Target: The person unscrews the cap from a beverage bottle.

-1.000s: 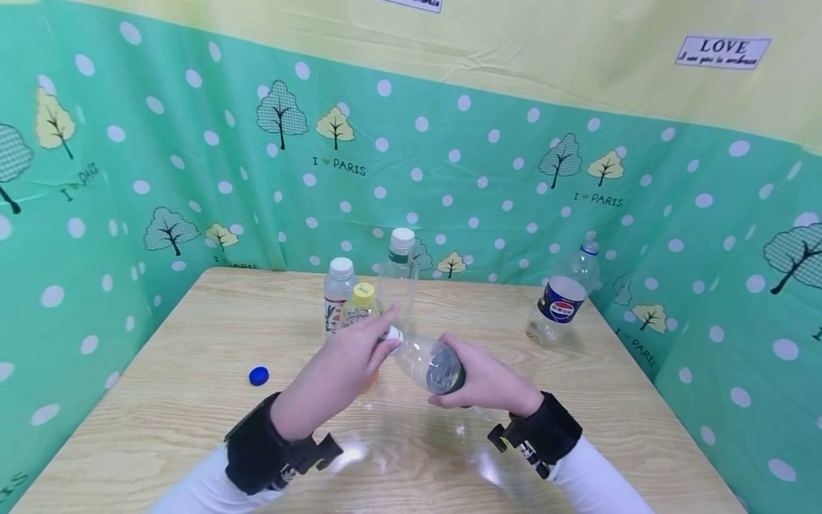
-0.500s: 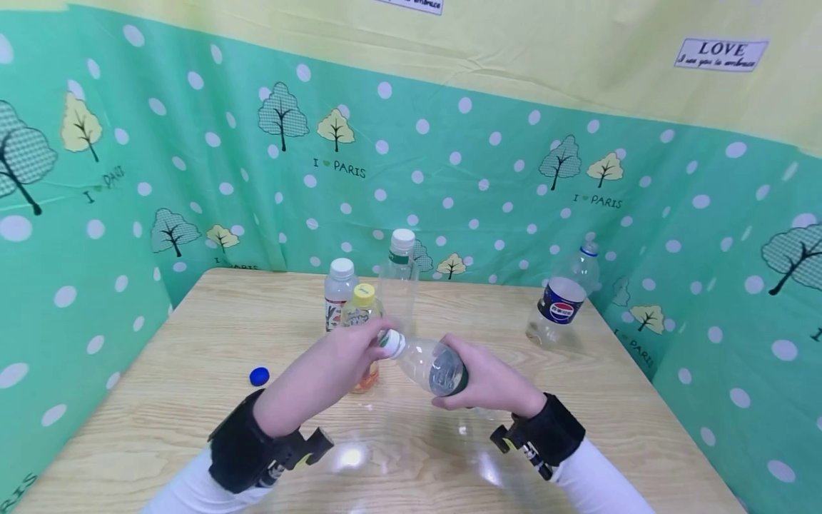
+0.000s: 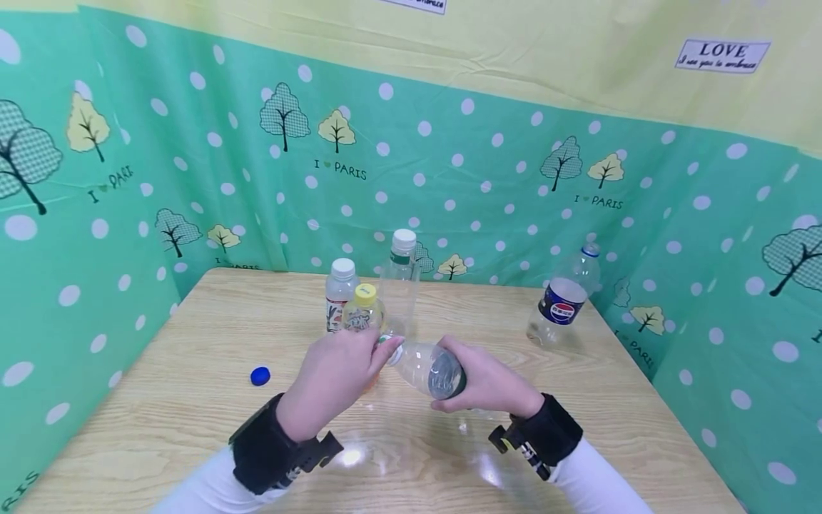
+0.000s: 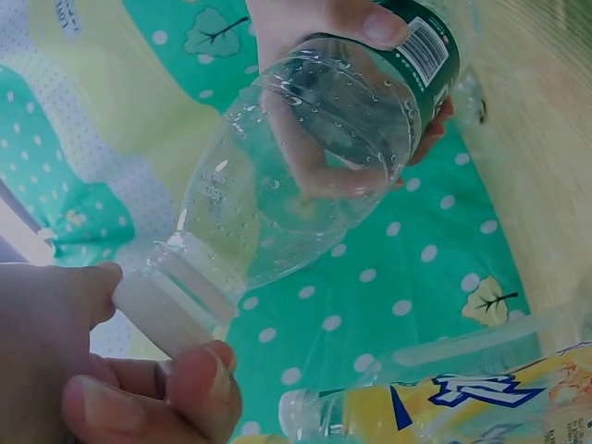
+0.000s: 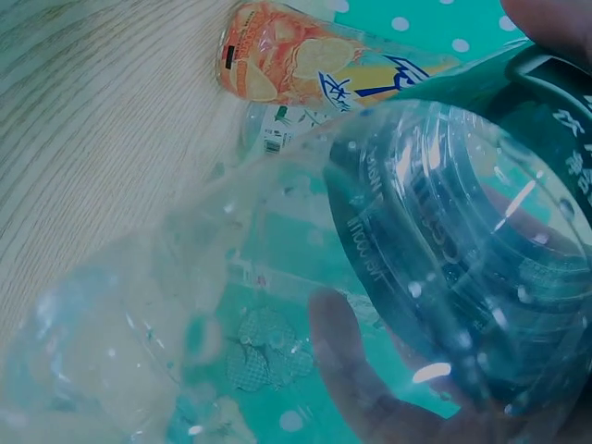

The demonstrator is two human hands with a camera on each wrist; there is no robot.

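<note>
A clear plastic bottle (image 3: 417, 365) with a dark green label lies tilted in the air above the table, its neck toward the left. My right hand (image 3: 484, 377) grips it round the labelled base end. At the neck, my left hand (image 3: 330, 375) pinches the white cap (image 4: 166, 313) between thumb and fingers; the cap sits on the neck. Water drops cling inside the bottle, seen in the left wrist view. Just behind my left hand stands a yellow-capped bottle (image 3: 364, 314) with an orange and yellow label, its lower part mostly hidden by that hand.
Behind stand a white-capped bottle (image 3: 342, 285) and a tall clear bottle (image 3: 402, 285) with a white cap. A capless-looking Pepsi bottle (image 3: 562, 300) stands at the back right. On the left of the wooden table (image 3: 193, 428) lies a loose blue cap (image 3: 260, 376).
Half a second ago my left hand was turned, showing more of the white cap; now it has turned back over it. The right hand and bottle stay nearly still.
</note>
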